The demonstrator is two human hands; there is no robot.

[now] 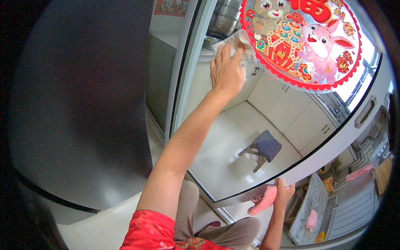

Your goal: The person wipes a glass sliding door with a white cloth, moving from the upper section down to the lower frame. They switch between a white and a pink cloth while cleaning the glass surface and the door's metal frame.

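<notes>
A glass sliding door panel (212,150) in a white frame (325,150) fills the middle of the head view. My left hand (226,72) is spread over a whitish cloth (247,47) and holds it against the upper part of the glass. Right beside that cloth is a round, red-edged sticker (290,47) with two cartoon rabbits and some writing. Lower down, my right hand (283,190) grips the edge of the door frame, with a folded pink cloth (265,200) held in the same hand.
A large dark panel (84,103) stands to the left. Through the glass appear white cabinets (278,97), a small stool (267,145) with a dark seat and stacked metal pots (223,18). At lower right are a tabletop (309,206) with a pink cloth and a ribbed white radiator (353,215).
</notes>
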